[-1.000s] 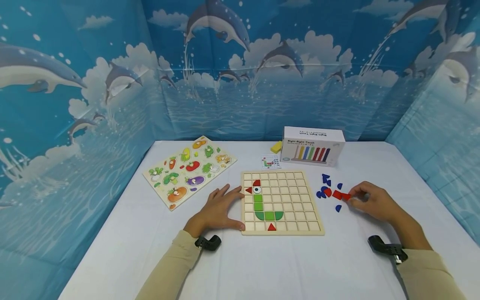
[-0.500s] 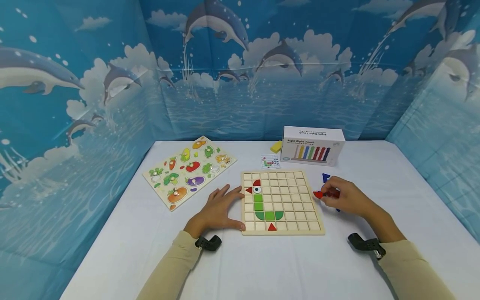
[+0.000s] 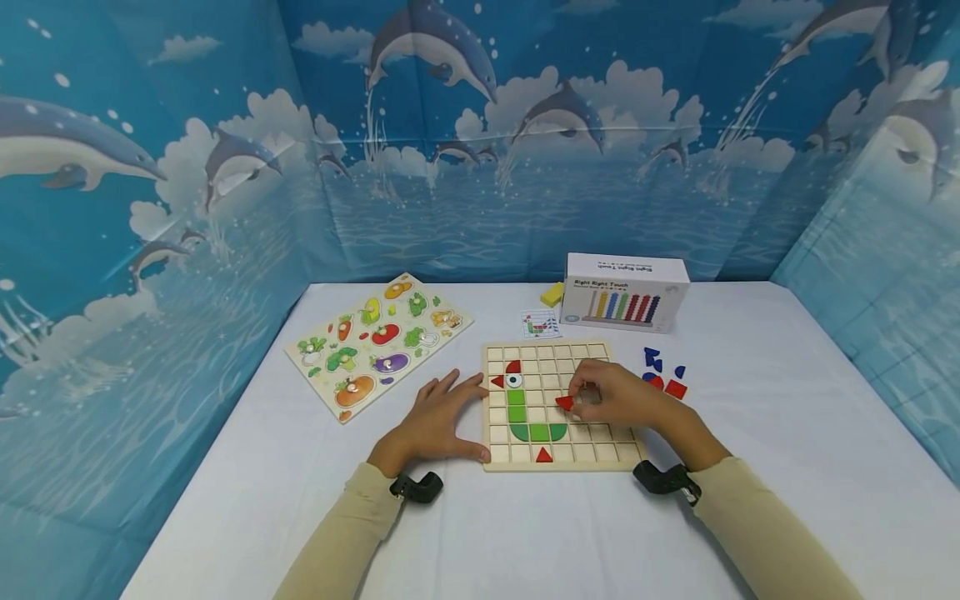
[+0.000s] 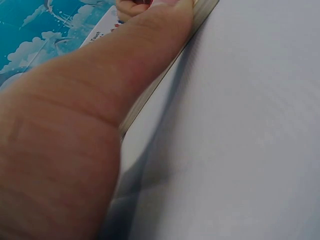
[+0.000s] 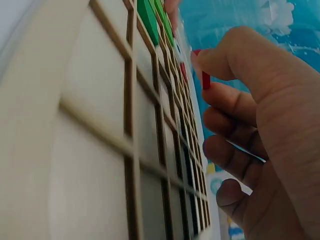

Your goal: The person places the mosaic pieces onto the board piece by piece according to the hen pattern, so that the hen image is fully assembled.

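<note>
My right hand (image 3: 618,396) is above the wooden grid board (image 3: 551,367), pinching a small red triangular piece (image 3: 565,402) between thumb and fingertips. In the right wrist view the red piece (image 5: 206,80) is edge-on, clear of the grid. My left hand (image 3: 438,421) lies at the board's left side, thumb and fingers spread and touching its edge. Set in the grid are green squares (image 3: 517,397), rounded green corner pieces (image 3: 558,432), a white eye piece (image 3: 513,380), a red rounded piece (image 3: 513,367) and red triangles (image 3: 543,455).
Several loose blue pieces (image 3: 651,357) and a red square (image 3: 676,390) lie right of the board. Behind it are a pattern card (image 3: 541,323), a yellow block (image 3: 552,294) and a white box (image 3: 625,292). A vegetable puzzle board (image 3: 378,346) sits back left.
My right hand has taken the red triangular piece from the loose pieces at the right and carried it left over the board. The left hand has stayed put.
</note>
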### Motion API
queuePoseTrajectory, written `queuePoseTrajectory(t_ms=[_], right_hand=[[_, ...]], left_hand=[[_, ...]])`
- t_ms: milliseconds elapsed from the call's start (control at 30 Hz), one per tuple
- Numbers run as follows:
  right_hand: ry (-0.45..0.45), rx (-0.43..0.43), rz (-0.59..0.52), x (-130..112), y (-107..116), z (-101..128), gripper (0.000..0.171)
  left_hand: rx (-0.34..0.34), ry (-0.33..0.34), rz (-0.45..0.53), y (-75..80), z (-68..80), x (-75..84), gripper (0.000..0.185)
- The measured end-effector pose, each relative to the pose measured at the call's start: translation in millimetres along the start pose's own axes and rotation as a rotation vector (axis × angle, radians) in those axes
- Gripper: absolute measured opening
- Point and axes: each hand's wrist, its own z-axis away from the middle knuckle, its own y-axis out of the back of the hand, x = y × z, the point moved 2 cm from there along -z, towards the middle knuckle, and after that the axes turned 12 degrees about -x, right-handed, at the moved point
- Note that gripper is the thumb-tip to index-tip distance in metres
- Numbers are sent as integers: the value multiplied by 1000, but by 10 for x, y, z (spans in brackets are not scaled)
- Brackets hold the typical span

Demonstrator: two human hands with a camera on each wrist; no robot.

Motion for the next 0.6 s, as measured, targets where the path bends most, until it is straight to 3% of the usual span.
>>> queuePoseTrajectory(t_ms=[267, 600], right_hand=[[-2, -83, -1, -99, -161, -211, 16], [0, -68, 43, -164, -206, -261, 13]], left_hand=[[-6, -8, 13, 6, -5, -2, 100], [-7, -2, -4, 0, -4, -13, 99]])
